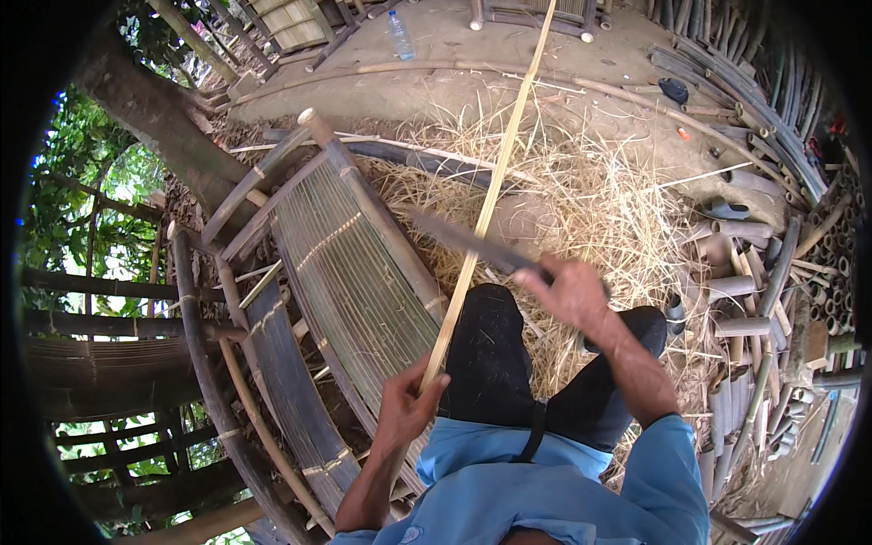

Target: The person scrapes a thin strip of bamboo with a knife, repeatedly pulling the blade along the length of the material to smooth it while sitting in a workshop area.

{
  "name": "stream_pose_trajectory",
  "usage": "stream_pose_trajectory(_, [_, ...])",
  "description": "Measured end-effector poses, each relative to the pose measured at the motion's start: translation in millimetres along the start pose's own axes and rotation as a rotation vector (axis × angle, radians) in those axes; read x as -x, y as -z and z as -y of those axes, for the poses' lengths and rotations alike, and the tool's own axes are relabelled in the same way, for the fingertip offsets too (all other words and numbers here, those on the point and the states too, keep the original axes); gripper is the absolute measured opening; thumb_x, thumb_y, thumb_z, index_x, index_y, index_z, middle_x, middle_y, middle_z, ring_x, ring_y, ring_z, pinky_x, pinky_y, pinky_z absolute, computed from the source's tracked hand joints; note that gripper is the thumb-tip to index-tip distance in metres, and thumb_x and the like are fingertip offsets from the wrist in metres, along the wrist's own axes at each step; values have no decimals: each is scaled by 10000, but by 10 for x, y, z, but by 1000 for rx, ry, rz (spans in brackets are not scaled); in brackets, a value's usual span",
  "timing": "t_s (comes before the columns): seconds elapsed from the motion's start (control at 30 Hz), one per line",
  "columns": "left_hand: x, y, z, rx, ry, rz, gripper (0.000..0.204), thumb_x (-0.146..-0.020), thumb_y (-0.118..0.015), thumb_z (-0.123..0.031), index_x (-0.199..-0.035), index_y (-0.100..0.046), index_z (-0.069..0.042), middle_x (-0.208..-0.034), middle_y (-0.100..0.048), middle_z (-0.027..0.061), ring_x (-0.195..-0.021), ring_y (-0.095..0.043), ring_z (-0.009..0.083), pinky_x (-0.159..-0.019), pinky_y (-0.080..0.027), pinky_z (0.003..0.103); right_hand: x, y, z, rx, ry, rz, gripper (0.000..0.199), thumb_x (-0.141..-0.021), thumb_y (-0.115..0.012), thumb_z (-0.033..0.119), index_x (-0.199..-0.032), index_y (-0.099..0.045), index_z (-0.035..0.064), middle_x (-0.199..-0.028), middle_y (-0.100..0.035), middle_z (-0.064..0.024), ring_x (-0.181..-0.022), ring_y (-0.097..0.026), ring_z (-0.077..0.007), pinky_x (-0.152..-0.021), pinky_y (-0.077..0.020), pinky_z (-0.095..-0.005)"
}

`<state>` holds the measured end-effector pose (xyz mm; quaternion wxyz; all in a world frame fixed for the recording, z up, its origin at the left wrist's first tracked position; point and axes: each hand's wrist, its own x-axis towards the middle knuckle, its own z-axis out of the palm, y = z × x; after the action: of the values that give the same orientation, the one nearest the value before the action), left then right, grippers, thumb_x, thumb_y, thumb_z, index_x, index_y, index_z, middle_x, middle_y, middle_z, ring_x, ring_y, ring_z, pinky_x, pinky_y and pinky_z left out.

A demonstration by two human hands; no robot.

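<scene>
A long, pale split-bamboo strip (495, 186) slants up and away from my lap, running out past the top of the head view. My left hand (411, 404) is closed around its near end, beside the bamboo bench. A machete (472, 241) with a dark, blurred blade lies across the strip, its tip pointing left. Its handle is gripped in my right hand (570, 292), above my right knee. Whether the blade's edge touches the strip, I cannot tell.
A slatted bamboo bench (350, 245) stands at my left. Straw-like shavings (618, 209) cover the ground ahead and to the right. Cut bamboo pieces (740, 289) and stacked poles (754, 91) lie along the right. A plastic bottle (400, 36) stands far off, near a tree trunk (163, 118).
</scene>
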<state>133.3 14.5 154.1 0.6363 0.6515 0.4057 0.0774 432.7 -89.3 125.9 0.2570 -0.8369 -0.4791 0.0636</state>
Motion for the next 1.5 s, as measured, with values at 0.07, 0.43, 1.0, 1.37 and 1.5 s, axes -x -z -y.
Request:
stream_pose_trajectory(0.07, [-106,-29,66,70,-83,-5,427,-964,-686,-98,-1379,-616,-23,-727,-529,-87,-599,-426,14,-510,-334,228,236,-223,229,-63,169,5,634,-896,-621,663,-850,-669,32,-617,-648,-167,-572,-675,-385,-535,-543,-471])
stream_pose_trajectory(0.43, [134,34,-132,52,-17,36,506,-926,-727,-58,-1404,-579,13,-856,-611,-57,-708,-500,27,-602,-422,211,-62,-37,-238,-17,55,44,782,-905,-489,776,-1019,-736,43,-532,-591,-102,-499,-640,-279,-477,-504,-460])
stream_pose_trajectory(1.0, [-213,60,27,69,2,149,442,-1061,-538,-222,-1469,-526,-52,-574,-463,-45,-483,-389,41,-444,-300,241,72,-278,40,-132,-38,64,646,-950,-581,636,-902,-707,5,-559,-613,-151,-514,-657,-313,-523,-542,-466])
stream_pose_trajectory(1.37, [-227,-65,38,94,-49,158,472,-1037,-542,-117,-1500,-484,-46,-624,-386,-85,-536,-340,24,-485,-267,232,170,-166,361,-134,77,69,615,-907,-631,628,-773,-664,28,-592,-635,-203,-612,-685,-401,-597,-553,-497])
stream_pose_trajectory(1.5, [-162,-10,80,42,-72,137,468,-1023,-562,-138,-1478,-511,-41,-639,-387,-86,-566,-344,26,-513,-283,238,195,-114,344,-32,229,195,659,-912,-593,667,-805,-687,24,-606,-646,-202,-614,-691,-397,-616,-564,-494])
